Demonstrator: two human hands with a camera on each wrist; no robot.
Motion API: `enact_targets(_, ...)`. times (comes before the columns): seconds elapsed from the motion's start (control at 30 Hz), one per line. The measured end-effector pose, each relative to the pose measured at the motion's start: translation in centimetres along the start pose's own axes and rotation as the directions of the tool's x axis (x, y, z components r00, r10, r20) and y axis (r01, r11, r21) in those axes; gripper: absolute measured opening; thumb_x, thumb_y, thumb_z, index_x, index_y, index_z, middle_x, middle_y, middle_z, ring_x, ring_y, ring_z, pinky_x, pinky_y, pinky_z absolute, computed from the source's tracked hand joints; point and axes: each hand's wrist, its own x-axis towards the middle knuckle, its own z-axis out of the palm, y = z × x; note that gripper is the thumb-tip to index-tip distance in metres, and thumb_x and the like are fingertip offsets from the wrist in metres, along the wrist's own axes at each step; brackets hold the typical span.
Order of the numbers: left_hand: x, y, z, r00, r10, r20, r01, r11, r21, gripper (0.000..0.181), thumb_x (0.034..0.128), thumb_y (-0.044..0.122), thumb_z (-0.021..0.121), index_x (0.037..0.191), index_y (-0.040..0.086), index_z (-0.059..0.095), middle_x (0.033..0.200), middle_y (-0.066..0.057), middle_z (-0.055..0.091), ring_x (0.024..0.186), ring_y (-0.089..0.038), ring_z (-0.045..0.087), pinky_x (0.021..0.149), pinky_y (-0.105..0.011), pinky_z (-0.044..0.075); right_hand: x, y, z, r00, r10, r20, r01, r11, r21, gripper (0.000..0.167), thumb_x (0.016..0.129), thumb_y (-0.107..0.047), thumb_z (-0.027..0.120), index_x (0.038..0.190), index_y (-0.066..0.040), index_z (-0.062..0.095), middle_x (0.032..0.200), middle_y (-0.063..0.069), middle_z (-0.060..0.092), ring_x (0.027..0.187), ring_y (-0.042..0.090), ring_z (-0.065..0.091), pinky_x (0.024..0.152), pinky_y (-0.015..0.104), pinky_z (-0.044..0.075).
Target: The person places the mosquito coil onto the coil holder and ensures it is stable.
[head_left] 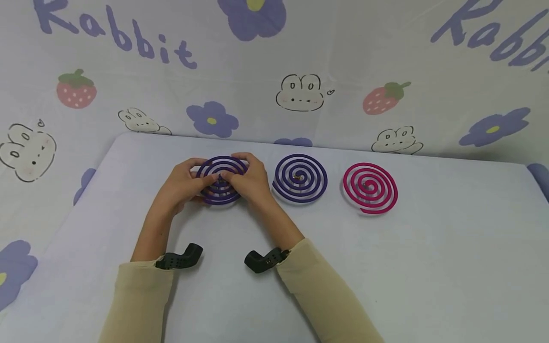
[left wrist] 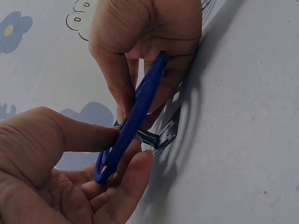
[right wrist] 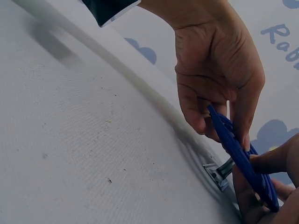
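Observation:
A purple mosquito coil [head_left: 221,203] is held between both hands at the left of the row. My left hand [head_left: 180,183] grips its left side, thumb on top near the centre and fingers beneath. The right hand [head_left: 254,183] pinches the same coil from the other side, its thumb also at the middle. Under the coil, a small metal stand [left wrist: 169,133] shows in the left wrist view, with its upright at the coil's centre. From the side, the blue-looking coil [right wrist: 243,161] appears tilted in the right wrist view. The fingers hide part of the coil.
Right of the hands, a second purple coil [head_left: 301,177] sits raised above the white tabletop [head_left: 450,238]. Farther right is a pink coil [head_left: 371,187], also raised. Behind stands a cloth backdrop [head_left: 253,71] printed with rabbits, flowers and strawberries.

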Motion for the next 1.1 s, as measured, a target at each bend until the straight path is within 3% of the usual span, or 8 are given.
enact_targets(0.3,0.2,0.5,-0.1,1.000,-0.007,-0.005,0.007,0.999,0.036,0.069,0.1063,0.023,0.064,0.163,0.002,0.032,0.145,-0.031,0.061,0.101,-0.022,0.071,0.073,-0.022,0.065,0.3,-0.1,-0.2,0.997,-0.072,-0.041,0.065,0.985,-0.159,0.052,0.091,-0.016,0.081,0.139,-0.010,0.066,0.137,0.015,0.070,0.128,0.030,0.065,0.115,0.044,0.052)
enact_targets(0.57,0.2,0.5,-0.2,1.000,-0.005,0.017,0.004,0.998,0.055,0.068,0.1083,0.032,0.060,0.162,0.001,0.034,0.145,-0.031,0.060,0.122,-0.037,0.068,0.081,-0.030,0.067,0.3,-0.2,-0.2,0.989,-0.142,-0.039,0.129,0.961,-0.243,0.054,0.092,-0.018,0.079,0.142,-0.009,0.064,0.142,0.013,0.069,0.135,0.029,0.063,0.119,0.042,0.049)
enact_targets(0.87,0.2,0.6,-0.3,1.000,-0.004,0.011,0.003,0.996,0.086,0.070,0.1096,0.035,0.056,0.165,0.003,0.028,0.150,-0.031,0.055,0.122,-0.037,0.067,0.093,-0.042,0.066,-0.4,-0.9,-0.7,0.973,-0.230,-0.026,0.210,0.923,-0.322,0.052,0.093,-0.019,0.076,0.142,-0.008,0.063,0.139,0.017,0.067,0.130,0.033,0.063,0.112,0.049,0.051)
enact_targets(1.1,0.7,0.7,-0.1,1.000,0.010,0.023,-0.013,0.994,0.109,0.068,0.1098,0.034,0.056,0.164,0.003,0.030,0.149,-0.031,0.055,0.123,-0.039,0.067,0.093,-0.043,0.065,-0.7,-1.2,-1.0,0.968,-0.252,-0.009,0.233,0.907,-0.352,0.051,0.096,-0.020,0.073,0.144,-0.009,0.062,0.151,0.016,0.059,0.143,0.034,0.055,0.120,0.050,0.047)
